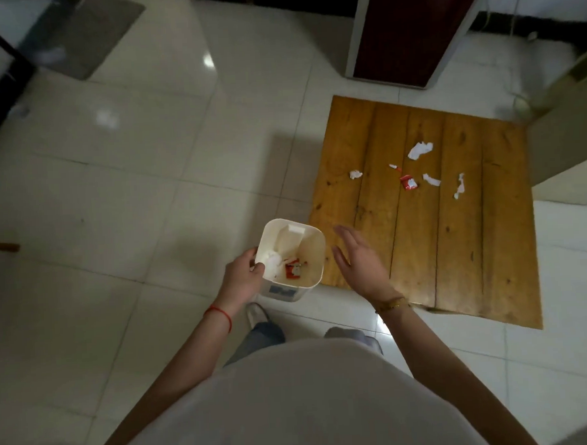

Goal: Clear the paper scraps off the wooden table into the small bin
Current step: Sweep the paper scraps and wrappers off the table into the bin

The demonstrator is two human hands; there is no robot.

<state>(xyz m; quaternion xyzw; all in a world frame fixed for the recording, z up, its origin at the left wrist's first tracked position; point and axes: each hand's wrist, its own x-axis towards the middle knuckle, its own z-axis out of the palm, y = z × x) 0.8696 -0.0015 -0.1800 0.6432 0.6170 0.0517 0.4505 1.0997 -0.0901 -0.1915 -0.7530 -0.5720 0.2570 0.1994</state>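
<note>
A small white bin [311,245] hangs above the tiled floor, just left of the low wooden table [461,255]. My left hand [242,278] grips its near-left rim. White and red scraps lie in its bottom. My right hand [359,261] hovers open over the table's near-left corner, holding nothing. On the tabletop lie several scraps: a larger white piece [419,149], a small white wad [355,174], a red wrapper [408,182], a tiny white-and-red bit [394,166] and two white strips [431,180] [459,185].
A dark red cabinet with a white frame [408,32] stands behind the table. Pale furniture [571,149] borders the table's right side. A grey mat [85,33] lies far left on the glossy tiles. My feet [255,313] stand near the bin.
</note>
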